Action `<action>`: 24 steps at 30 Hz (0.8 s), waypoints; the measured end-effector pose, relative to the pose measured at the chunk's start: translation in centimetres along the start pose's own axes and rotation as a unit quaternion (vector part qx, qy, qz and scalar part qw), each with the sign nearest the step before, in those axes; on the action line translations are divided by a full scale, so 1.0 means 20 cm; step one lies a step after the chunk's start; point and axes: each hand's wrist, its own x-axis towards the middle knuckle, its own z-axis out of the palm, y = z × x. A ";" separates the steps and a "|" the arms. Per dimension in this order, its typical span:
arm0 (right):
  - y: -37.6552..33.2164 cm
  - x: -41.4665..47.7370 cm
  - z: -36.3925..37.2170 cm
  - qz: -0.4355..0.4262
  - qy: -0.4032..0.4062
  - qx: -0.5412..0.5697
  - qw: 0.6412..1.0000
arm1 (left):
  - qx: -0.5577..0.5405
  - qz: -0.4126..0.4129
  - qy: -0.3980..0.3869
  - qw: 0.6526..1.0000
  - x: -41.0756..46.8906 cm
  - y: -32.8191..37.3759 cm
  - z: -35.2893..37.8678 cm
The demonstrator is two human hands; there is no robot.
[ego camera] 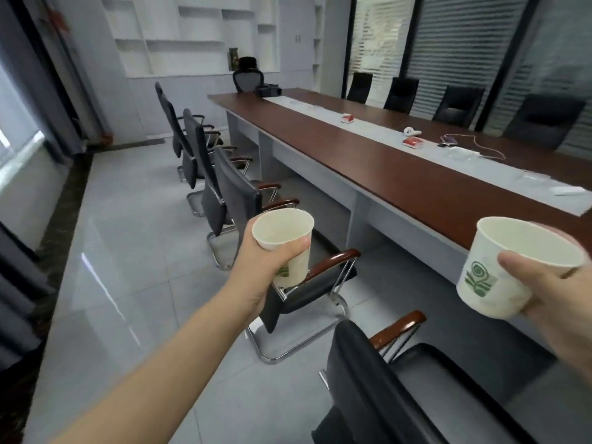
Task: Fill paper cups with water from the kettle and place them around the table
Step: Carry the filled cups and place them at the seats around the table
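Each grip clamped: left hand (270,270) on left cup (282,230), right hand (551,296) on right cup (487,283), perhaps holding water.

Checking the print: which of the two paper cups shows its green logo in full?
The cup in the right hand; the left hand covers most of the logo on the other cup.

Grey tile floor (128,283), blk chairs (240,193) by long brown table (400,177), white shelves (198,33) at back.
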 end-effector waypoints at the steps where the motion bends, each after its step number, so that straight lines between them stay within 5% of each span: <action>1: 0.01 0.02 0.03 0.008 0.003 -0.012 1.000 | -0.001 0.000 -0.011 1.000 0.07 -0.02 0.00; 14: 0.27 0.42 0.48 0.017 0.204 -0.005 0.979 | -0.006 -0.003 -0.274 0.962 1.10 -0.19 0.11; 24: 0.42 0.67 0.51 0.024 0.346 -0.066 0.936 | -0.033 -0.060 -0.413 0.908 1.49 -0.35 0.49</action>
